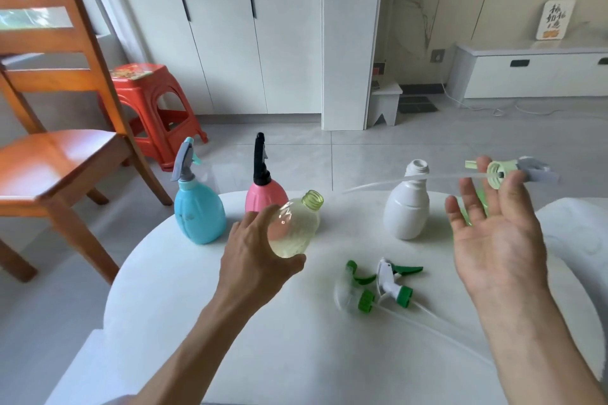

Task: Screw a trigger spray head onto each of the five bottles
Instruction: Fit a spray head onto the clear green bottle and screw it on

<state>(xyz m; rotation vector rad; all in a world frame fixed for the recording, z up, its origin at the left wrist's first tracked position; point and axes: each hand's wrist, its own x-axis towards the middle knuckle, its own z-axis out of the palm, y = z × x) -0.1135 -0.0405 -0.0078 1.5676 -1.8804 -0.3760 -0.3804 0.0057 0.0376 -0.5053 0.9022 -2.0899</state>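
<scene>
My left hand [253,250] grips a clear pale-green bottle [297,227], tilted, its open threaded neck pointing up and right. My right hand [493,227] holds a light-green and grey trigger spray head [506,171] by thumb and fingertips, palm open toward me; its long white dip tube [394,181] reaches left toward the bottle. A blue bottle [199,210] and a pink bottle [265,194] stand at the back left with spray heads on. A white bottle [408,207] stands open-necked at the back right. Two green-and-white spray heads [385,286] lie on the table between my hands.
The round white table [184,289] ends close behind the bottles. A wooden chair [62,141] and a red plastic stool [154,108] stand on the floor to the left. Something white [579,230] sits at the table's right edge.
</scene>
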